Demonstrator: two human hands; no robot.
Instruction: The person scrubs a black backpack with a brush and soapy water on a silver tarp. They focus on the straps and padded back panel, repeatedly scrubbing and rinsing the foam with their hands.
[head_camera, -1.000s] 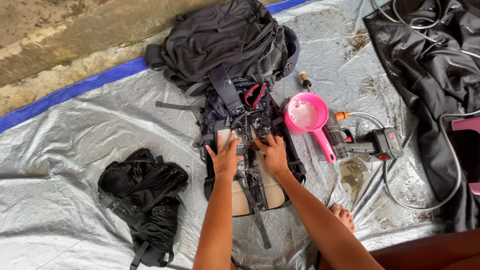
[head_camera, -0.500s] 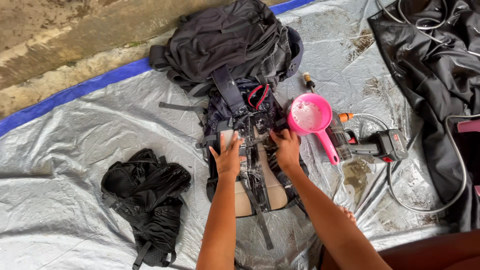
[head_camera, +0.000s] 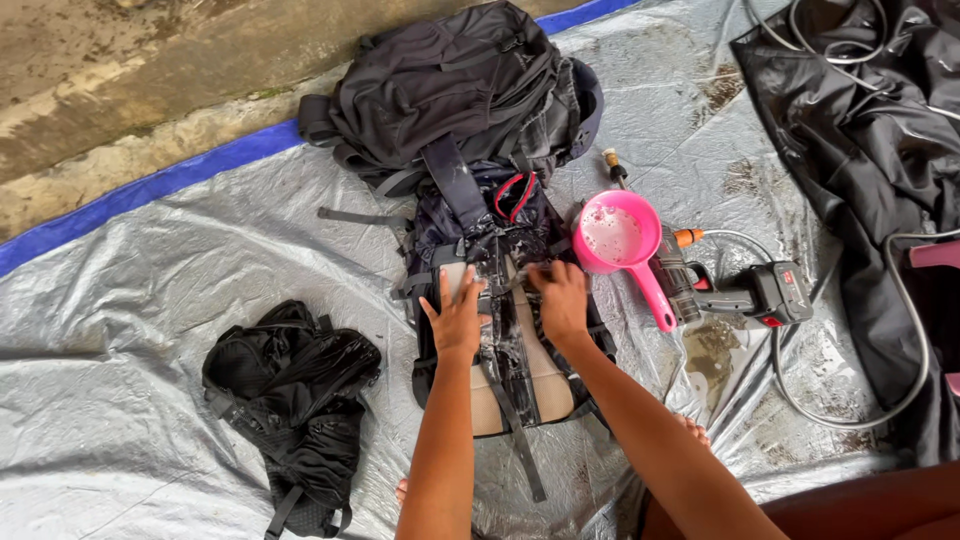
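Both hands press flat on a wet black backpack (head_camera: 490, 250) — left hand (head_camera: 455, 318) fingers spread, right hand (head_camera: 560, 300) curled over a strap (head_camera: 508, 285) — its length running straight away from them on the tarp (head_camera: 180, 250).

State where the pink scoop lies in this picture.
In the head view, the pink scoop lies right of centre on the grey tarp, between the wet backpack and the cordless sprayer, just beyond the right hand.

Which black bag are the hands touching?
The big backpack in the middle, under the left hand and right hand. The small bag lies apart, untouched.
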